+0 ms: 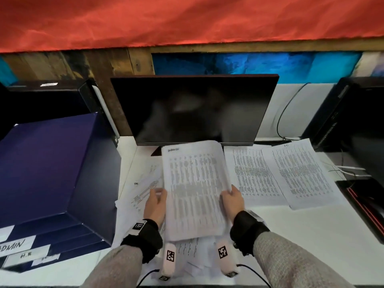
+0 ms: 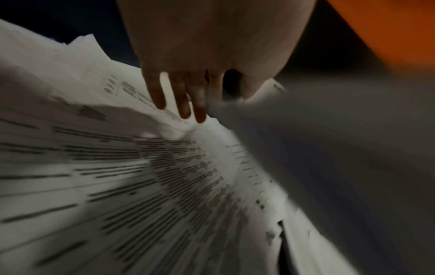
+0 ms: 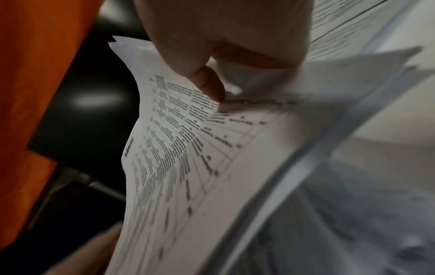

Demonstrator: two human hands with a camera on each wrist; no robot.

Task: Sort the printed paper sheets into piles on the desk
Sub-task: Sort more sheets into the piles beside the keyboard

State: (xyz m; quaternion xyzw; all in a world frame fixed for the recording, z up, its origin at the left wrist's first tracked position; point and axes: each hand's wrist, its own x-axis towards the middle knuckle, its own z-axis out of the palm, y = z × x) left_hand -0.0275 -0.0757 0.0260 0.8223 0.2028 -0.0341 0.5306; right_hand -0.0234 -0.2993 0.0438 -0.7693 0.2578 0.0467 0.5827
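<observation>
A thick stack of printed sheets [image 1: 195, 190] with "ADMIN" handwritten at its top is held lifted over the white desk [image 1: 311, 235], in front of the monitor. My left hand [image 1: 161, 194] is at its left edge. In the left wrist view the left hand [image 2: 212, 104] has its thumb on the stack's edge [image 2: 306, 148], while the other fingers [image 2: 183, 104] stretch straight over loose sheets [image 2: 117, 167] below. My right hand [image 1: 230, 194] grips the right edge. Seen from the right wrist, the right hand's thumb [image 3: 209, 83] presses on the printed top sheet [image 3: 188, 148].
Two sorted piles [image 1: 251, 175] [image 1: 301, 173] lie side by side right of the stack. Loose sheets [image 1: 143, 190] spread left of and under my wrists. A dark blue box [image 1: 52, 163] over labelled folders [image 1: 18, 246] fills the left. The monitor [image 1: 193, 109] stands behind, a black tower [image 1: 363, 132] at right.
</observation>
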